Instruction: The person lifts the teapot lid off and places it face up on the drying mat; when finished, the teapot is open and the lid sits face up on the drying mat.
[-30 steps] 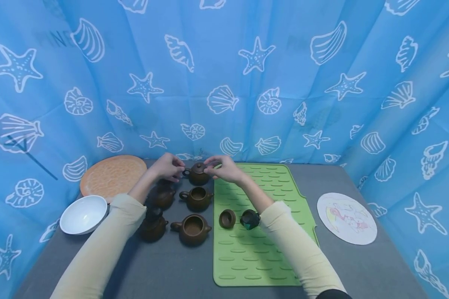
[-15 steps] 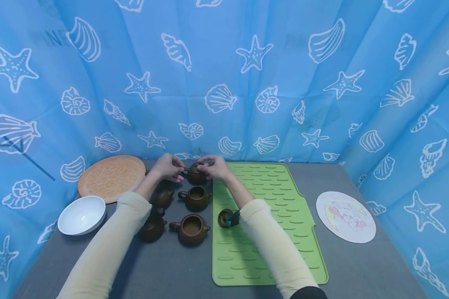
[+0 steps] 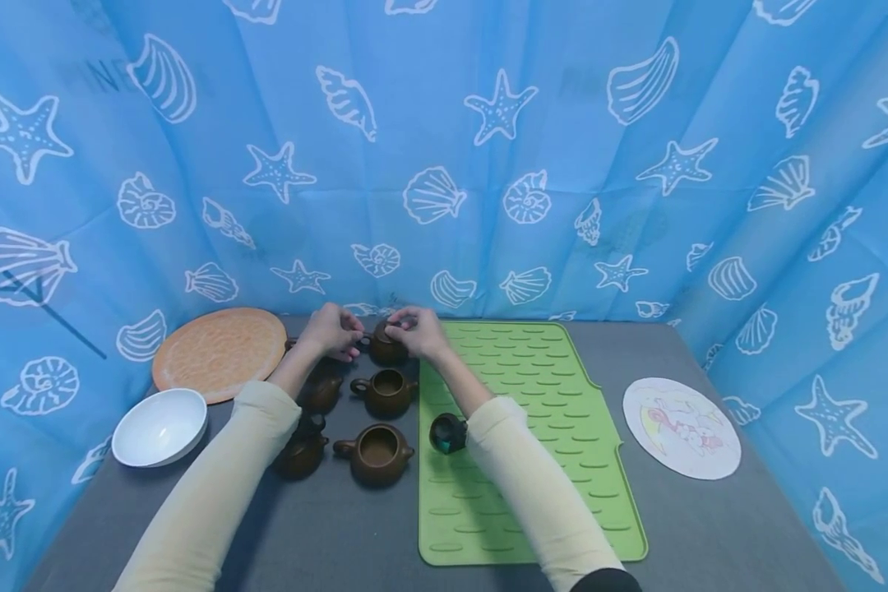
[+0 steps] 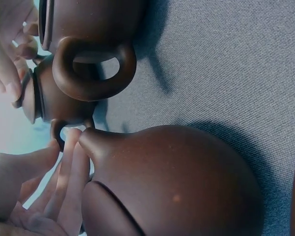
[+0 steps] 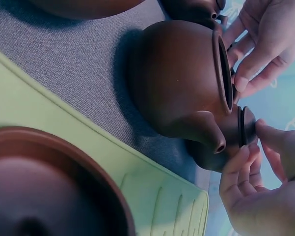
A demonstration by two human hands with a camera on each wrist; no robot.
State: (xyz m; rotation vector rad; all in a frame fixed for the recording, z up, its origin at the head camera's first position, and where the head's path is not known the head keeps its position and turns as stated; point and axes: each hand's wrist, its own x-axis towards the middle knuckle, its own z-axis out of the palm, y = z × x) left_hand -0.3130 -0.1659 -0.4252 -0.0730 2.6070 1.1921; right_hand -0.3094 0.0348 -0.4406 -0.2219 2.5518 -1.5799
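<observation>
Where the grey table [image 3: 326, 534] runs nearest, one open brown teapot [image 3: 376, 452] sits at 6 o'clock of a second [image 3: 386, 392]. Beyond, at 12, far teapot [image 3: 386, 349] stands just left of the green mat [image 3: 533, 427]. Right hand [image 3: 417, 331] fingertips pinch its lid [image 5: 246, 126]; left hand [image 3: 332, 330] fingers curl at its handle side, contact unclear.

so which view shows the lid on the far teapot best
The right wrist view: the lid shows edge-on atop the far teapot, with the right hand's fingertips at it. In the head view the right hand hides it. The left wrist view shows it small and partly hidden at the left edge.
</observation>
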